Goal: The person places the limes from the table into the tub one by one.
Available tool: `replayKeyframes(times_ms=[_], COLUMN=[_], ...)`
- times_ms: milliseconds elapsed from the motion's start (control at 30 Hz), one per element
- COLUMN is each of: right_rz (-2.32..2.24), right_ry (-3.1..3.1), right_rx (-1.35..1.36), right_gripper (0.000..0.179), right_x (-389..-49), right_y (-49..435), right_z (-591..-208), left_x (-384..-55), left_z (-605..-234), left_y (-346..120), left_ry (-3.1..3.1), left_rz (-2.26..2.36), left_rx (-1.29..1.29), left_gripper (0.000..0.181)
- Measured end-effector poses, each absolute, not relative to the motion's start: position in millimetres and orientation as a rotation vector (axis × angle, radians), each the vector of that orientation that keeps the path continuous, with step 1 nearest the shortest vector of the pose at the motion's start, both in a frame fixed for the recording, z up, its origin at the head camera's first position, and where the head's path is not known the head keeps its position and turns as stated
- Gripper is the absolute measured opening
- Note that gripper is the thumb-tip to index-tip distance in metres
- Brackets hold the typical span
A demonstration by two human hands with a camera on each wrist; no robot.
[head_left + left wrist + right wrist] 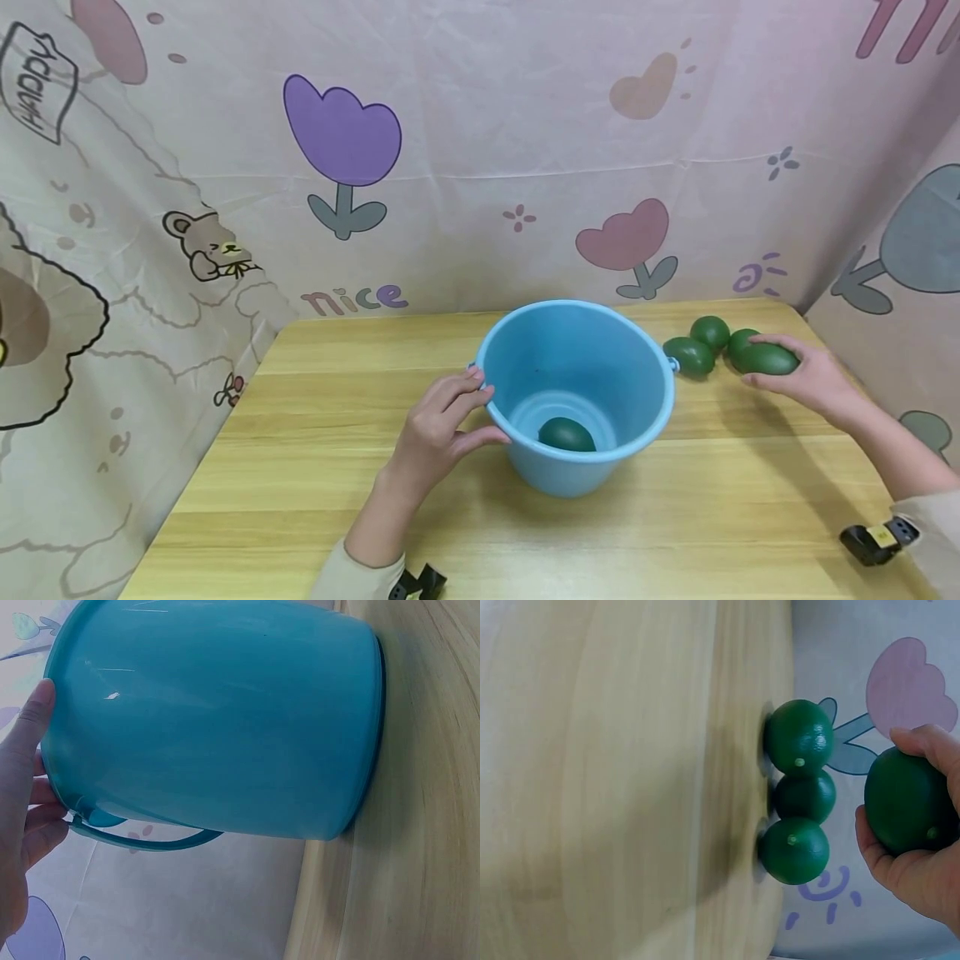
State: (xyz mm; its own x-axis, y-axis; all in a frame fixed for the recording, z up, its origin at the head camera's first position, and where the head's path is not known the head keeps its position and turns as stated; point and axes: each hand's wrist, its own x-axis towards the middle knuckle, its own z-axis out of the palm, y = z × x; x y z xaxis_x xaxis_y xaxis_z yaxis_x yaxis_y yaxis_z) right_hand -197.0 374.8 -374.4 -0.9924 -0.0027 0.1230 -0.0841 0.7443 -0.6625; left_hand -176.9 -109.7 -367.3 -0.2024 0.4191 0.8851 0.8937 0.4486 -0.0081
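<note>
A light blue bucket (577, 475) stands upright on the wooden table, with one dark green avocado (567, 434) lying at its bottom. My left hand (438, 425) grips the bucket's rim at the left side, beside the handle joint; the left wrist view shows the thumb on the rim of the bucket (217, 720). Off to the right, my right hand (813, 379) holds another avocado (907, 799) between thumb and fingers, raised above the table. Close by lie three more avocados (799, 735) in a group, one of them partly hidden in the head view.
The bucket's thin handle (157, 844) hangs on its far side. A patterned cloth (465, 167) forms a backdrop behind the table (300, 500) and at both sides. Black wrist cameras (877, 540) sit at both sleeves.
</note>
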Motion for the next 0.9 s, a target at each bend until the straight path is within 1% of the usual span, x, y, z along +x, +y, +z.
replayKeyframes(times_ms=[467,900], right_rz=[1.078,1.036], right_ry=[-2.823,-2.868], right_rx=[0.097,0.15], right_gripper=[0.057,0.058], right_x=[-196,-203], right_y=[370,363], right_z=[-363,-343], left_x=[-178,-177], left_z=[-368,-367], left_y=[-110,-110], left_ry=[-1.784,-1.792], left_rz=[-0.652,-0.65], left_rx=[-1.12,-1.115], left_gripper=[0.053,0.053])
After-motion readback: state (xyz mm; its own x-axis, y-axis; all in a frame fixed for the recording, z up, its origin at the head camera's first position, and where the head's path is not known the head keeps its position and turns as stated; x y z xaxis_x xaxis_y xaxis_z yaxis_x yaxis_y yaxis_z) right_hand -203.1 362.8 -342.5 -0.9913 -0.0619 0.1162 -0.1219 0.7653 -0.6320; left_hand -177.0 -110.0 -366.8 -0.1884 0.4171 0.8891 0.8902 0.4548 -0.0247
